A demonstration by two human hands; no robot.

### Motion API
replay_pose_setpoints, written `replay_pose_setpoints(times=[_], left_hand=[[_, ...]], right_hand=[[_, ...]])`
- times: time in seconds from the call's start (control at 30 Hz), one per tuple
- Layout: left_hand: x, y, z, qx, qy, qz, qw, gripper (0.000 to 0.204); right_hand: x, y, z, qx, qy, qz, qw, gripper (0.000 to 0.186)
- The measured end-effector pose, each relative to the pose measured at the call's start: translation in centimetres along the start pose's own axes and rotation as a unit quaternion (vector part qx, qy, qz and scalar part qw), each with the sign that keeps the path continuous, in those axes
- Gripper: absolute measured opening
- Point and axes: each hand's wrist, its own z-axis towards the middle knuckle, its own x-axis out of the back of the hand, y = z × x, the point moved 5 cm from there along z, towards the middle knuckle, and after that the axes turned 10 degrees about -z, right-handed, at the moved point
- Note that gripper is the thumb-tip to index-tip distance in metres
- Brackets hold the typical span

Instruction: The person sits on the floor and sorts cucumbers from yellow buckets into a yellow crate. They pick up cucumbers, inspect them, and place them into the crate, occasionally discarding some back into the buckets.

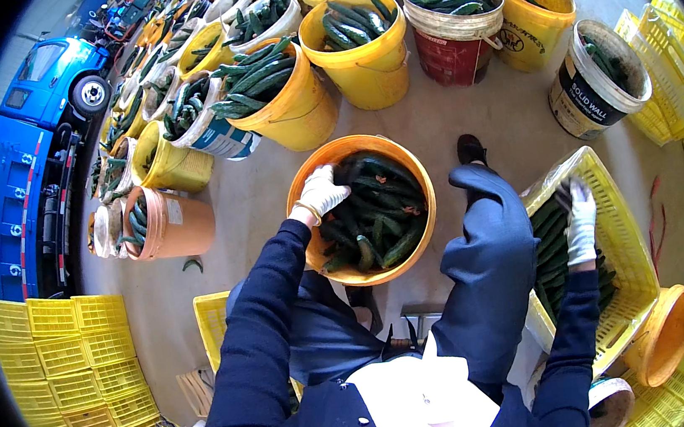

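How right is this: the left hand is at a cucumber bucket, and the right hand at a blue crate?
The crate is yellow, not blue, as the head view shows; the left hand is at a cucumber bucket, the right hand at that crate.

Cucumbers (378, 201) and truck (23, 165) suggest a produce depot.

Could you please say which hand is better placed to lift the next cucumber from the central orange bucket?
Probably the left hand: it is at the orange bucket, near the cucumbers, while the right hand is at the yellow crate.
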Motion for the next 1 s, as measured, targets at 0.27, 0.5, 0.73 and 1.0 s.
replay_pose_setpoints(times=[0.27, 0.5, 0.73, 1.0], left_hand=[[-2.5, -1.2, -0.6, -0.025, -0.025, 0.062, 0.997, 0.087], [-3.4, 0.5, -1.3, -0.098, 0.006, 0.241, 0.966, 0.073], [5.9, 3.8, -3.6, -0.193, 0.127, -0.228, 0.946, 0.062], [21.0, -5.1, -16.1, -0.162, 0.36, -0.079, 0.915, 0.067]], right_hand=[[-25.0, -21.5, -12.6, 0.189, -0.335, 0.05, 0.922, 0.036], [-30.7, -14.5, -10.6, 0.391, -0.237, -0.364, 0.811, 0.026], [-30.6, -14.6, -8.5, 0.354, -0.203, -0.293, 0.865, 0.028], [-29.8, -14.0, -9.3, 0.375, -0.186, -0.339, 0.843, 0.028]])
